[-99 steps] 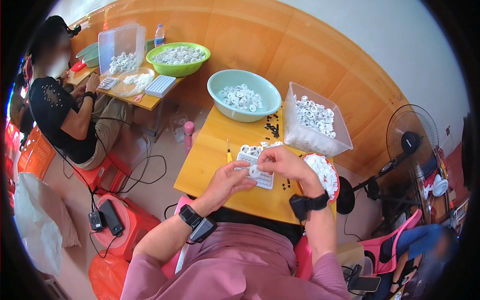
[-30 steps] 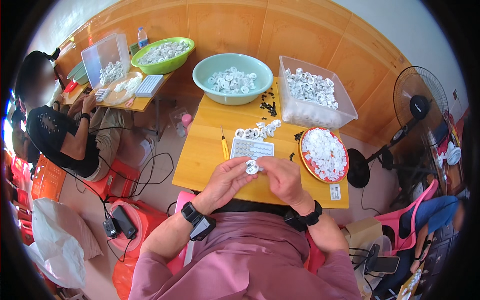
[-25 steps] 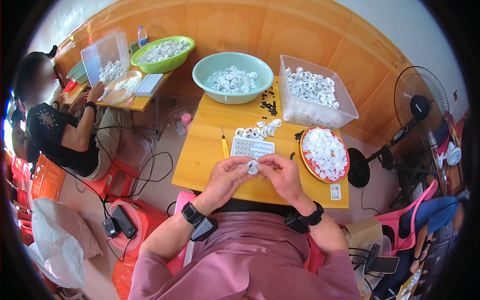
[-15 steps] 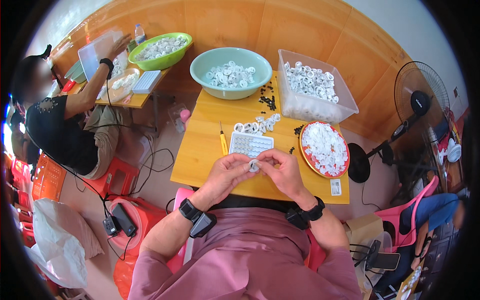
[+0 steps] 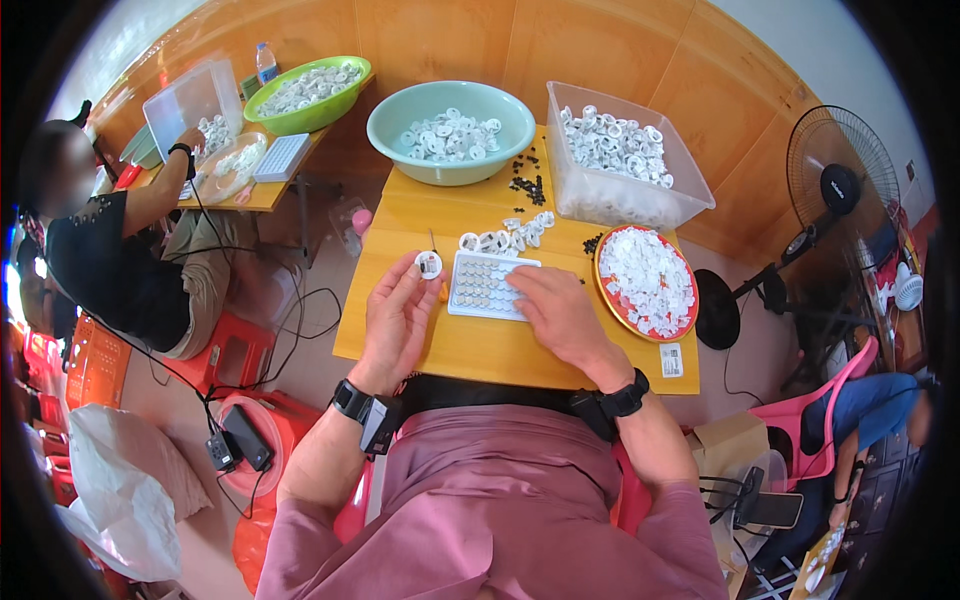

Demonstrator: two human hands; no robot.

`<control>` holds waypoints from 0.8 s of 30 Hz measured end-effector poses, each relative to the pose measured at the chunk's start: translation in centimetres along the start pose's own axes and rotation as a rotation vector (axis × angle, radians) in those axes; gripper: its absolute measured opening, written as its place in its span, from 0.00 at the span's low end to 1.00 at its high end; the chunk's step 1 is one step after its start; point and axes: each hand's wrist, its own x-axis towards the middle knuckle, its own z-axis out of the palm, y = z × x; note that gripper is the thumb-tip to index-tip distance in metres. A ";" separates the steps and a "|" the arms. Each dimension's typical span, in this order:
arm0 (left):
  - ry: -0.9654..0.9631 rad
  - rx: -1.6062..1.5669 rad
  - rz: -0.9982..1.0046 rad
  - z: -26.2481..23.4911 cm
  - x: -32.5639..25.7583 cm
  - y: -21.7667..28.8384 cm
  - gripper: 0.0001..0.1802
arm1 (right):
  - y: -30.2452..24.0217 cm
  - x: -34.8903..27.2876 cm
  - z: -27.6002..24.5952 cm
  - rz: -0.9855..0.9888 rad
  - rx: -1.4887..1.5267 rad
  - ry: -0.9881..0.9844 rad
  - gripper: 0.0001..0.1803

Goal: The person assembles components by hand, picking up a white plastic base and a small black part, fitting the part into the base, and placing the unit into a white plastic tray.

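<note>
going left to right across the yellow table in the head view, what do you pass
left hand holding a small white ring → white grid tray → right hand resting at the tray's right edge → orange plate heaped with white pieces

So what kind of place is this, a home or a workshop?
Probably a small assembly workshop: bowls and a clear bin heaped with small white parts, a white tray of slots on the yellow table, and another person sorting parts at a second table.

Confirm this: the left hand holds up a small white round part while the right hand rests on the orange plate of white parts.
Wrong place for the right hand: the head view shows it resting on the white grid tray, not the orange plate. The left hand does hold the small white round part.
</note>
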 end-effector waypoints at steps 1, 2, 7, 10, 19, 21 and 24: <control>-0.018 0.006 -0.009 -0.2 -0.2 -0.1 0.16 | -0.3 0.2 0.2 -0.083 -0.035 -0.013 0.17; -0.019 0.006 -0.007 -0.2 -0.2 -0.2 0.16 | -0.6 0.4 0.4 -0.085 -0.035 -0.012 0.17; -0.058 -0.013 -0.039 0.1 -0.3 -0.4 0.16 | -1.4 0.2 1.0 -0.156 -0.197 -0.171 0.24; -0.056 0.000 -0.039 0.1 -0.4 -0.3 0.16 | -1.8 0.0 0.5 -0.118 -0.228 -0.200 0.23; -0.135 -0.063 -0.216 1.1 -1.3 -1.0 0.20 | 0.3 0.7 0.8 0.018 -0.157 0.011 0.12; -0.164 -0.067 -0.244 1.1 -1.5 -1.1 0.20 | 0.6 1.0 1.4 0.018 -0.151 0.016 0.09; -0.200 -0.065 -0.281 1.2 -1.8 -1.2 0.20 | 1.0 0.9 2.0 0.003 -0.158 0.023 0.07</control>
